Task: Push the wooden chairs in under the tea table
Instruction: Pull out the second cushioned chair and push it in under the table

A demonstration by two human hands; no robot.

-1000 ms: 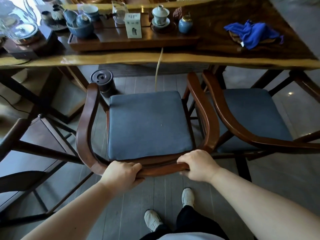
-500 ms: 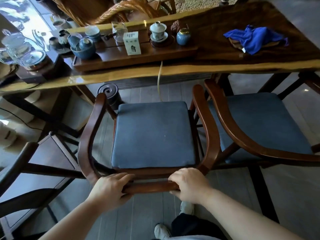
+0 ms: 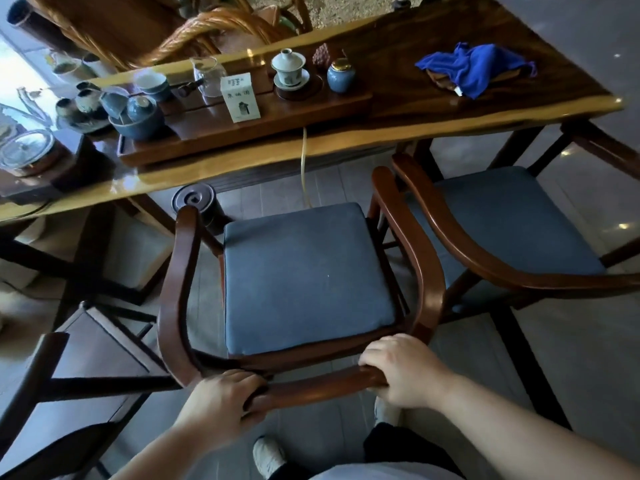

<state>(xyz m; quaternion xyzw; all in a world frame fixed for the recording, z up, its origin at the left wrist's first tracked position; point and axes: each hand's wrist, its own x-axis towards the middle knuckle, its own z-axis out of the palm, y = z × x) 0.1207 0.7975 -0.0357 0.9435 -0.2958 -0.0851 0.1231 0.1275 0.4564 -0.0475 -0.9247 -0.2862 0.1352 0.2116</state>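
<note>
A dark wooden armchair with a blue seat cushion (image 3: 304, 275) stands in front of the long wooden tea table (image 3: 408, 131). Both hands grip its curved back rail (image 3: 322, 388): my left hand (image 3: 221, 398) at the rail's left part, my right hand (image 3: 405, 368) at its right. The chair's front edge sits just short of the table's near edge. A second armchair with a blue cushion (image 3: 509, 223) stands to the right, its front partly under the table. A third dark chair (image 3: 79, 368) is at the lower left.
On the table are a wooden tea tray with cups, a lidded bowl and a white box (image 3: 240, 98), and a blue cloth (image 3: 474, 67). A dark round canister (image 3: 195, 202) stands on the floor under the table. A thin tube (image 3: 304, 164) hangs down from the table's edge.
The view has tilted up and the table now fills more of the frame. The chair sits lower in view and appears drawn slightly away from the table. Both hands keep their grip on the back rail.
</note>
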